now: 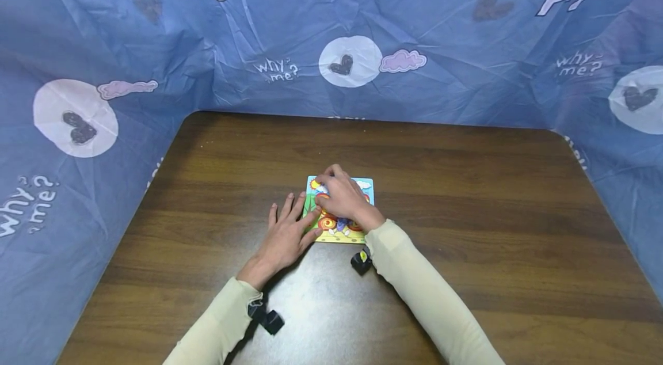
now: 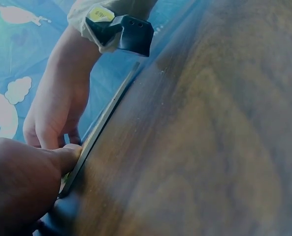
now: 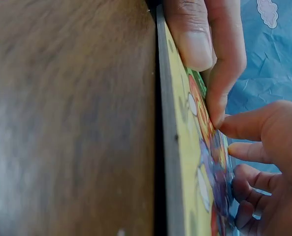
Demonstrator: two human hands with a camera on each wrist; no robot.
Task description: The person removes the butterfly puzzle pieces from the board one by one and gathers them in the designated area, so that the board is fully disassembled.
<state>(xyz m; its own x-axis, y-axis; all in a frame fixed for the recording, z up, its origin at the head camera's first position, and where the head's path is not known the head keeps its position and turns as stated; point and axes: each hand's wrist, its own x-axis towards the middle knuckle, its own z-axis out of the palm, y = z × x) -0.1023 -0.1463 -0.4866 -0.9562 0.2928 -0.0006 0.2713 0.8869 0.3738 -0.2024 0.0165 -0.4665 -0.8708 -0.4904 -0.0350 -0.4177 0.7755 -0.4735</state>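
Observation:
A thin square picture board (image 1: pixel 339 235), with a sun, clouds and red-yellow spirals printed on it, lies flat on the wooden table. My left hand (image 1: pixel 285 241) is at its left side with fingers spread; the thumb and index finger rest on the board's left part. Over the upper left of the picture is my right hand (image 1: pixel 344 195), its fingers bent down and the tips touching the surface. In the right wrist view, the right hand (image 3: pixel 278 162) has thumb and fingertips against the board face (image 3: pixel 190 162). Whether they pinch a loose piece cannot be made out.
The brown wooden table (image 1: pixel 466 209) extends around the board on all sides. A blue printed cloth (image 1: pixel 290 19) hangs along its back and sides. Each wrist bears a small black camera, such as the one (image 1: pixel 273 322) on the left wrist.

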